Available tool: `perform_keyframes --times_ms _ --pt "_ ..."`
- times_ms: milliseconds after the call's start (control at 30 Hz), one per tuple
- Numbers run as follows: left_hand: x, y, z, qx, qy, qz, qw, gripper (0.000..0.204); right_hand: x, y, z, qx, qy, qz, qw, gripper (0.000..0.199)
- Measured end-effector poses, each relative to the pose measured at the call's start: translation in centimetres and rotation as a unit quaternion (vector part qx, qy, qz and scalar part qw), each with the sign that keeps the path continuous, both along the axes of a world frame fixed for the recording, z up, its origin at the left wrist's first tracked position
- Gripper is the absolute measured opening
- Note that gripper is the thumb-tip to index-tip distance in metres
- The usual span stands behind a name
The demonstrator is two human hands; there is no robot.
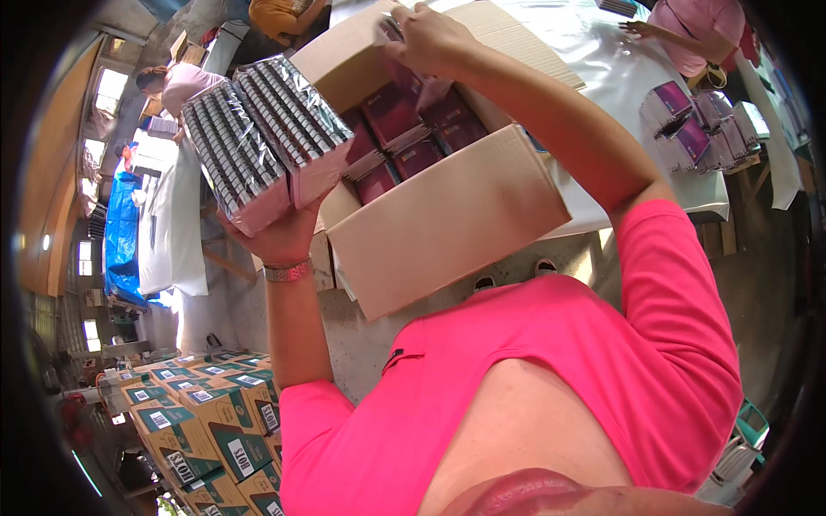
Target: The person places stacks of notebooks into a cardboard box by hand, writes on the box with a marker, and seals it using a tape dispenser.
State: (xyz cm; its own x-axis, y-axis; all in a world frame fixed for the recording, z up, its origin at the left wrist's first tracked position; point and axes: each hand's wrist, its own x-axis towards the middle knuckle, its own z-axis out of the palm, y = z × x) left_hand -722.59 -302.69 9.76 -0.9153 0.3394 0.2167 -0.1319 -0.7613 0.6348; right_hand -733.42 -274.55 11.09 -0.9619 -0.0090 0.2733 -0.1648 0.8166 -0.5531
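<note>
Two bundles [267, 138] on the left hand [282, 232], one watch [288, 272] just below it; one open box [447, 228] under the right hand [430, 41], at least four stacks [419, 160] inside; three co-workers [280, 19] farther off.

Stacked brown cartons [211, 421], blue tarp [122, 228] beyond.

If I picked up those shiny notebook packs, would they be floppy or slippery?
The wrapped notebook packs may be slippery, since their clear wrapping looks glossy. They're probably heavy for their size, with many notebooks packed tightly together. They seem fairly stiff, not floppy: they look blocky and unsagging on the left hand.
</note>
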Motion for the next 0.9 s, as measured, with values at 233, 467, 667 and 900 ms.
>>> perform_keyframes --times_ms 233,467,667,900 --pt "-0.8 -2.0 1.1 0.021 -0.061 0.099 0.993 0.070 2.6 -7.3 3.0 -0.422 -0.115 0.263 0.860 0.077" --pt "-3.7 -3.1 4.5 -0.117 0.019 0.207 0.971 0.025 1.8 -8.4 -3.7 -0.248 -0.198 0.164 0.934 0.075" --pt "-5.2 -2.6 2.6 -0.142 0.007 0.139 0.980 0.018 4.3 -9.8 -3.1 -0.316 -0.344 0.209 0.859 0.068" --pt "-7.4 2.5 0.8 -0.334 -0.002 0.119 0.935 0.055 2.8 -5.1 1.1 -0.245 0.017 0.199 0.949 0.076"
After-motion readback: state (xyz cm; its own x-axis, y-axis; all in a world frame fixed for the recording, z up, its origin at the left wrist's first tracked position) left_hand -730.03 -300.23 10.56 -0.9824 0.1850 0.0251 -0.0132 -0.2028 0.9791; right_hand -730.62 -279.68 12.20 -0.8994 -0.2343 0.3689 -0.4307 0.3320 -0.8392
